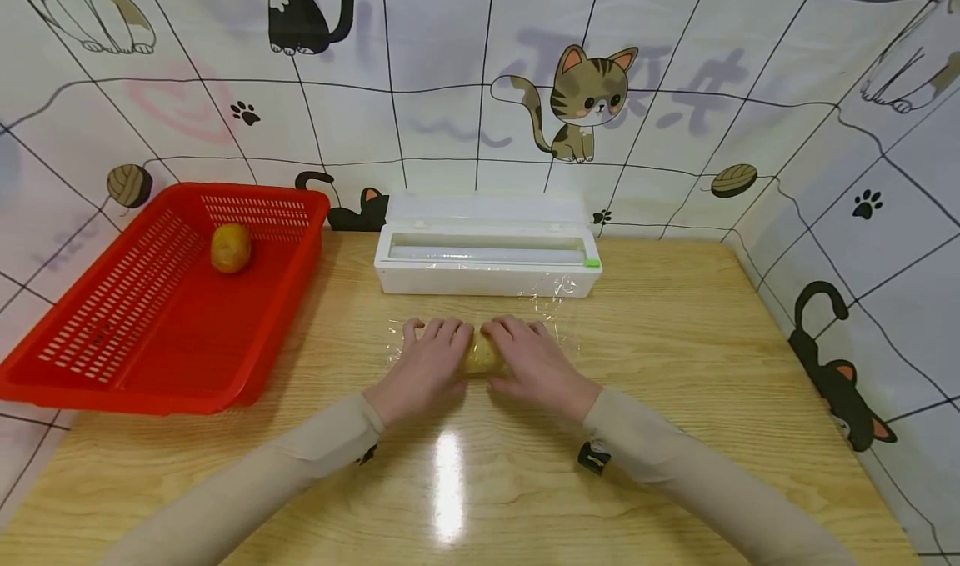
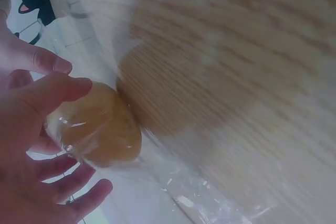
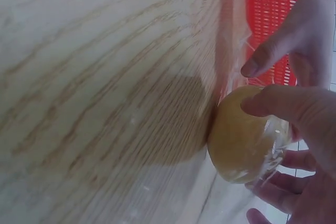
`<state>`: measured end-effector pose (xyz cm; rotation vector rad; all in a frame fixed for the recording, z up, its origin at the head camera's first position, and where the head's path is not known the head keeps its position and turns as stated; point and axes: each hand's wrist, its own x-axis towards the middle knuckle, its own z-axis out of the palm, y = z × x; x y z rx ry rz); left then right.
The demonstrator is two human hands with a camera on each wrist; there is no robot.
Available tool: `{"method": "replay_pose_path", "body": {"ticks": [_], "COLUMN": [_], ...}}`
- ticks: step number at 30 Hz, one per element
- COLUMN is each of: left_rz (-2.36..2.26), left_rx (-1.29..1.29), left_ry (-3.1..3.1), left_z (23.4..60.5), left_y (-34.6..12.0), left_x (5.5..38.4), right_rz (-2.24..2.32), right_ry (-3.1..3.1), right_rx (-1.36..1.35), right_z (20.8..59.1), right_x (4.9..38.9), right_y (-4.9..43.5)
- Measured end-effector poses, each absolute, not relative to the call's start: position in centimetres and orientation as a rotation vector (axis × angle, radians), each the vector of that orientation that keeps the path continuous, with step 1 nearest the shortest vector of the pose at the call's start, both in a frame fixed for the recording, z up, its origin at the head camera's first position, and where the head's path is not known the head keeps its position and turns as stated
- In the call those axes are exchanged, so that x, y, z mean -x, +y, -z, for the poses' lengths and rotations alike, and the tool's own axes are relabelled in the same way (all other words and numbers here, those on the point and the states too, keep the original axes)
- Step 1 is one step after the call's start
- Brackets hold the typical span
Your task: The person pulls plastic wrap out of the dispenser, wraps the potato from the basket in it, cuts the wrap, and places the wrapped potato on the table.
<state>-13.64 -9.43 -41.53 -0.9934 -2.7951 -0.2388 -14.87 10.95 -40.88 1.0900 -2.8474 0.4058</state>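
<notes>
Behind the potato (image 1: 482, 358) stands a white box (image 1: 480, 281); left, a red basket (image 1: 187, 333).

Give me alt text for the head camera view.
A person's left hand and right hand hold a potato in clear film on a wooden table, before an open white box; a red basket at left holds another potato.

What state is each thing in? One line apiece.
Clear plastic film: crinkled
Rounded yellow potato: held, at least partly film-covered
Left hand: gripping the potato
Right hand: gripping the potato
Rectangular red plastic basket: uncovered
Second rounded yellow potato: inside the basket
Long white dispenser box: open
</notes>
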Motion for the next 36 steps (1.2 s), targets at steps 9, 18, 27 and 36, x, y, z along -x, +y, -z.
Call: {"method": "replay_pose_path", "body": {"ticks": [9, 18, 27, 36], "left_rz": [0.252, 0.283, 0.399, 0.411], "left_rx": [0.915, 0.914, 0.925, 0.968], "left_ry": [-2.862, -2.959, -3.018, -3.082], "left_z": [42.0, 41.3, 41.0, 40.6], "left_y": [-8.9, -8.8, -8.8, -8.8], "left_x": [15.0, 15.6, 16.5, 17.3], "right_rz": [-0.398, -0.34, -0.516, -0.51], "right_ry": [-2.874, -2.959, -3.072, -2.969], "right_rx": [-1.037, -1.062, -1.05, -1.169], "right_z": [41.1, 40.4, 40.3, 41.4], "right_x": [15.3, 15.8, 16.5, 16.5], "right_y": [10.7, 10.9, 11.4, 12.5]}}
